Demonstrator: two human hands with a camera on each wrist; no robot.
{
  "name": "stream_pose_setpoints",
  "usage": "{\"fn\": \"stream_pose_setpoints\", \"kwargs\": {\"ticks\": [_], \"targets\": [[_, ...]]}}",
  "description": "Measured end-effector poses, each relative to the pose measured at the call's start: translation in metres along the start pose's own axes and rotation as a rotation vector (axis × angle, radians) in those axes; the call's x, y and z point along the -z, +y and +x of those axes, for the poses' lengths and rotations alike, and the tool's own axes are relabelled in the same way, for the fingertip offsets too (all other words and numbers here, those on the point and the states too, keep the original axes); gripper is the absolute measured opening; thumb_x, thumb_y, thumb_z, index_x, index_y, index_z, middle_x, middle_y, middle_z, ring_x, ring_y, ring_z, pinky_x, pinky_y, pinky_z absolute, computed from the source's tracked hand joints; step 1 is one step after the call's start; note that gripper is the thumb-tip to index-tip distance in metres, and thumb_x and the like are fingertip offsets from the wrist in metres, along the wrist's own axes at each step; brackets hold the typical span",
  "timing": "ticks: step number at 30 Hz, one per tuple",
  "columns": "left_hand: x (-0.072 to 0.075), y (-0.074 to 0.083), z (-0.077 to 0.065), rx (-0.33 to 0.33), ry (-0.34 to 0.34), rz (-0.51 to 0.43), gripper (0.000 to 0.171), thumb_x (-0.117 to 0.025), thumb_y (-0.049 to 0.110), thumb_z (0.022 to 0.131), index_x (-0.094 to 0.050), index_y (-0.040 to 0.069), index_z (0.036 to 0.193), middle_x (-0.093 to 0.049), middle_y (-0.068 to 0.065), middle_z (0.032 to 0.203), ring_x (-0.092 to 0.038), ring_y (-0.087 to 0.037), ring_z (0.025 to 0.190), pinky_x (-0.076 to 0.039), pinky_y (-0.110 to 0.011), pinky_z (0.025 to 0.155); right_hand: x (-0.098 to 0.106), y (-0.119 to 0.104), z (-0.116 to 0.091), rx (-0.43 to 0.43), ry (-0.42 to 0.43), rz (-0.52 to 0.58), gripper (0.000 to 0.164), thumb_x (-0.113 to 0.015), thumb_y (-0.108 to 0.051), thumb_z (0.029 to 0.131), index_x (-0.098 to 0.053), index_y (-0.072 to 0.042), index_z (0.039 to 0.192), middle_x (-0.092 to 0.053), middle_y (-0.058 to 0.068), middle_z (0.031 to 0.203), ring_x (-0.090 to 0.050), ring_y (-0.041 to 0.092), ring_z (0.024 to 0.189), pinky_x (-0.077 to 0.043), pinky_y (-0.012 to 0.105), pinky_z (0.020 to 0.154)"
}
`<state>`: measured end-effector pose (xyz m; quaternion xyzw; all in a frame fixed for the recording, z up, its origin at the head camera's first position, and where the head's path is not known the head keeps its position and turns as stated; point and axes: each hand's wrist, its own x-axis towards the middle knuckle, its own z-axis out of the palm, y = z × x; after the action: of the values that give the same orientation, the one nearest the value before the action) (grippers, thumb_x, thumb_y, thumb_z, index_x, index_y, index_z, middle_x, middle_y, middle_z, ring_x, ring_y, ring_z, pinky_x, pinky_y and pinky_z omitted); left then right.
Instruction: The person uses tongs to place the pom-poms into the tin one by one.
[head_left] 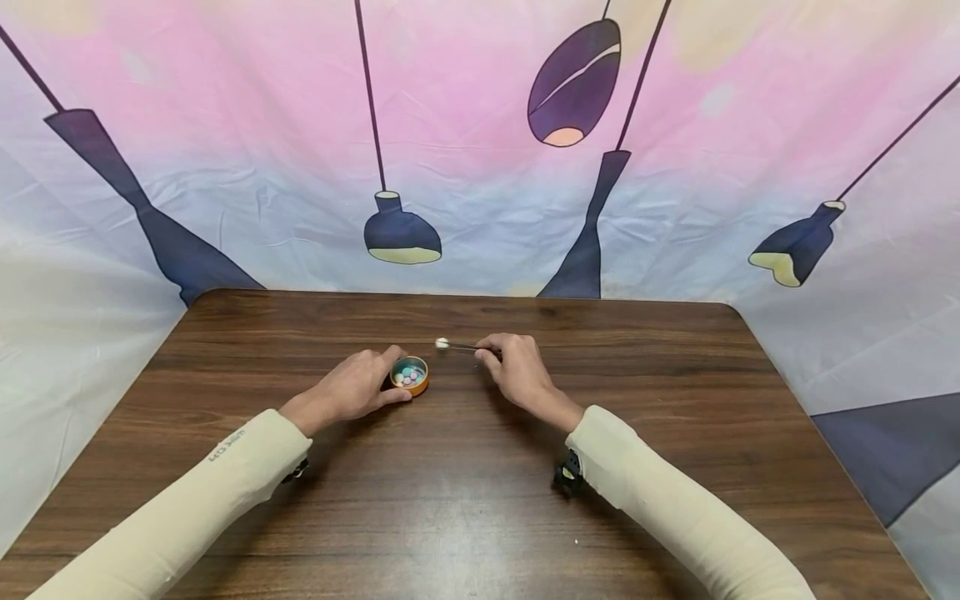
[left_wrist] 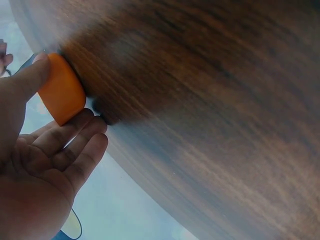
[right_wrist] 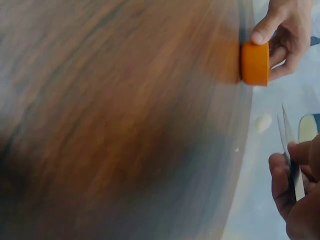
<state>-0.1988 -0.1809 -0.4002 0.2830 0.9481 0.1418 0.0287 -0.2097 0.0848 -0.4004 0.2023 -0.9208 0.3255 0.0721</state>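
Observation:
A small round orange container (head_left: 409,392) stands on the table, with several pastel balls (head_left: 407,377) inside it. My left hand (head_left: 360,383) grips its side, the thumb on the near edge and fingers behind; the left wrist view shows the thumb against the orange wall (left_wrist: 62,92). To the right, my right hand (head_left: 519,367) pinches metal tweezers (head_left: 463,347) that point left. A whitish ball (head_left: 442,342) appears at their tips in the head view. In the right wrist view a blurred pale ball (right_wrist: 263,123) shows beside the tips, so a firm hold on it is unclear.
The brown wood-grain table (head_left: 450,483) reaches back to a hanging cloth (head_left: 480,167) printed with lamps. A tiny white speck (head_left: 576,542) lies on the table near the right forearm. Dark wrist devices (head_left: 567,475) sit under the cuffs.

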Motion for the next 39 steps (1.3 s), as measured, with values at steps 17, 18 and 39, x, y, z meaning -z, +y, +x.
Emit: {"fn": "stream_pose_setpoints", "kwargs": {"ticks": [17,18,39], "targets": [[0.000,0.000,-0.001,-0.001,0.001,-0.008,0.051,-0.075,0.032,0.088,-0.052,0.000,0.121,-0.069,-0.012,0.090,-0.066,-0.015,0.072,-0.053,-0.028,0.061,-0.026,0.012,0.008,-0.076,-0.020,-0.091,0.015,-0.063,-0.007,0.095,-0.075,-0.004,0.104,-0.076,0.011,0.100,-0.072,0.026,0.092,-0.057,0.040,0.081],[0.000,0.000,-0.001,-0.001,0.001,-0.008,0.051,-0.075,0.031,0.088,-0.053,0.000,0.121,-0.069,-0.012,0.089,-0.066,-0.015,0.072,-0.053,-0.028,0.061,-0.026,0.012,0.008,-0.075,-0.022,-0.085,0.015,-0.063,-0.007,0.096,-0.075,-0.003,0.104,-0.076,0.011,0.101,-0.072,0.026,0.091,-0.057,0.040,0.081],[0.001,0.001,-0.001,-0.006,0.001,-0.009,0.052,-0.075,0.031,0.088,-0.053,0.000,0.123,-0.070,-0.013,0.092,-0.067,-0.016,0.073,-0.053,-0.029,0.061,0.004,0.037,0.004,-0.092,0.054,-0.174,0.020,-0.061,-0.009,0.097,-0.073,-0.002,0.111,-0.074,0.015,0.106,-0.072,0.029,0.095,-0.056,0.043,0.082]]}}
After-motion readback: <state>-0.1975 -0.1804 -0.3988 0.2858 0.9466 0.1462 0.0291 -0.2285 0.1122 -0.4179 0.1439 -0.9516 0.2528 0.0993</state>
